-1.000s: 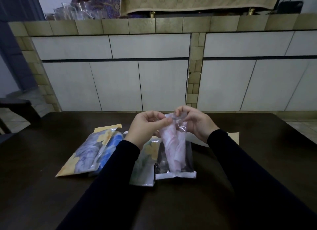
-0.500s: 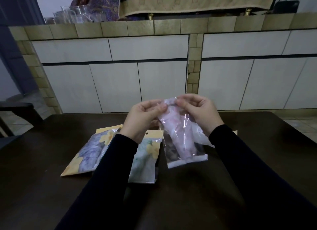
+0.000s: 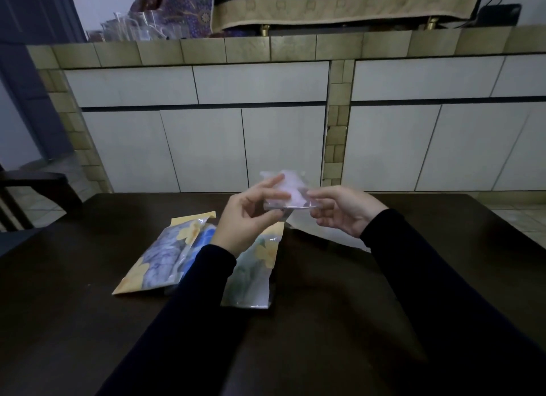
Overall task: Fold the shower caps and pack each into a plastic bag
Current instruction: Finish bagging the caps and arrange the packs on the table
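A clear plastic bag [image 3: 288, 193] with a pale pink shower cap inside is held up above the dark table [image 3: 325, 321], tipped nearly flat toward me and blurred. My left hand [image 3: 246, 218] pinches its left side between thumb and fingers. My right hand [image 3: 344, 209] pinches its right edge. Three packed bags lie on the table below my left arm: a grey-blue one with yellow flowers [image 3: 161, 261], a blue one [image 3: 204, 242] half hidden, and a pale green one [image 3: 254, 273].
An empty-looking clear bag or sheet [image 3: 331, 233] lies on the table under my right hand. Beyond the table's far edge stands a tiled counter with white cabinet doors [image 3: 266, 147]. A dark chair [image 3: 32, 194] stands at the left.
Both hands lifted the pink cap's bag off the table and swung its lower end up, from hanging upright to nearly flat. The view tilted upward.
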### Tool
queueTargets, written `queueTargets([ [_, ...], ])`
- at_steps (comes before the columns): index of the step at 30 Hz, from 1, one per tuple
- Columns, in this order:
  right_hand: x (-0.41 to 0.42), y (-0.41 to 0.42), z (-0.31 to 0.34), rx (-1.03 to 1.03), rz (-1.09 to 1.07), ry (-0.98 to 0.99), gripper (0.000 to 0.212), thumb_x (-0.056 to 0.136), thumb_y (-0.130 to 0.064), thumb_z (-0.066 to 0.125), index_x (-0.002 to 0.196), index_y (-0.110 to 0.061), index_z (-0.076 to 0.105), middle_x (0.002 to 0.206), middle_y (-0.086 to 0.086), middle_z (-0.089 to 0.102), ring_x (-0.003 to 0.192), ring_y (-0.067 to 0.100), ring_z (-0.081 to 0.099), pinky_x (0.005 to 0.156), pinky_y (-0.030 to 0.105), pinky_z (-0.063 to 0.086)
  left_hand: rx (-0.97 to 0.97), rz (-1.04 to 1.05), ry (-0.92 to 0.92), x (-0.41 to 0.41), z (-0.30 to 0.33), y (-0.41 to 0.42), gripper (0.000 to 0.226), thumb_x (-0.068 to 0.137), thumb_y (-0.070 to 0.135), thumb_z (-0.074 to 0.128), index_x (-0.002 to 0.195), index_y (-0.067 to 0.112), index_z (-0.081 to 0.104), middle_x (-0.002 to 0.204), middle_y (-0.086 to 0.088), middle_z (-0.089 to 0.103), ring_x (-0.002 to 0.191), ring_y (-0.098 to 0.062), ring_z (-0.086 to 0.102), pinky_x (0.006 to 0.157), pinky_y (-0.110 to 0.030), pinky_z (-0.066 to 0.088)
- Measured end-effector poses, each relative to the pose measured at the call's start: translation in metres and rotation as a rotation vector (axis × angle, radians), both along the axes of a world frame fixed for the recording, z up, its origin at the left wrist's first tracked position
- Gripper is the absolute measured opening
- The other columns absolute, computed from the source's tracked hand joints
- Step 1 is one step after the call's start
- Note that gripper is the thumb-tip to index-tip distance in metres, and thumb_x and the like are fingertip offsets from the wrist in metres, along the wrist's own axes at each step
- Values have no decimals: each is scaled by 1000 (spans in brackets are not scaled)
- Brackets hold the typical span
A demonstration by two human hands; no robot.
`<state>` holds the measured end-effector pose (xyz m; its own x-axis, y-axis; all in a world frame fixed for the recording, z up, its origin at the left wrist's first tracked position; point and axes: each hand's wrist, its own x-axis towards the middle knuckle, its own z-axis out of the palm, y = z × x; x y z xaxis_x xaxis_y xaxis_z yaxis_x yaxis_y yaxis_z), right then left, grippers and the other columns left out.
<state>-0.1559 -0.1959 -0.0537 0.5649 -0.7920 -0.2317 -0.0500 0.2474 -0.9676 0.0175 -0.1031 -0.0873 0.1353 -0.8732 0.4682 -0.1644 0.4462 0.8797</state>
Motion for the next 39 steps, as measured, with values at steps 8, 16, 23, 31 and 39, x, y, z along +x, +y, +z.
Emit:
queueTargets([
  [8,2,5,-6,-200,76,126,20,88,-5,64,107,-5,67,98,11,71,80,21,67,73,30,57,238,185,464,-5,-3,-9,52,77,-2,74,125,8,56,110,-10,70,98,-23,68,90,-43,54],
  [16,-7,19,-4,-337,28,276,28,81,-15,74,106,-4,67,97,16,72,77,22,65,72,31,56,307,384,-54,-13,-2,9,24,88,25,68,109,14,69,102,-1,72,90,-10,67,73,-20,50],
  [23,-28,33,-8,-479,15,667,10,83,-23,73,86,-15,69,78,8,72,60,14,65,53,19,53,806,487,-1024,-15,2,37,87,68,70,65,141,28,42,141,-1,48,130,-24,42,104,-37,40],
  [31,-25,48,-13,-354,69,736,26,82,-25,74,99,-6,71,92,10,72,71,16,65,71,26,56,845,459,-722,-8,0,38,69,80,43,66,143,28,39,143,-4,45,125,-21,46,97,-30,42],
  [39,9,63,-37,-410,73,756,32,84,-36,70,94,-5,71,82,8,72,62,15,67,63,22,56,806,506,-762,-6,2,43,61,81,43,61,137,23,47,138,-4,49,122,-21,47,92,-30,41],
])
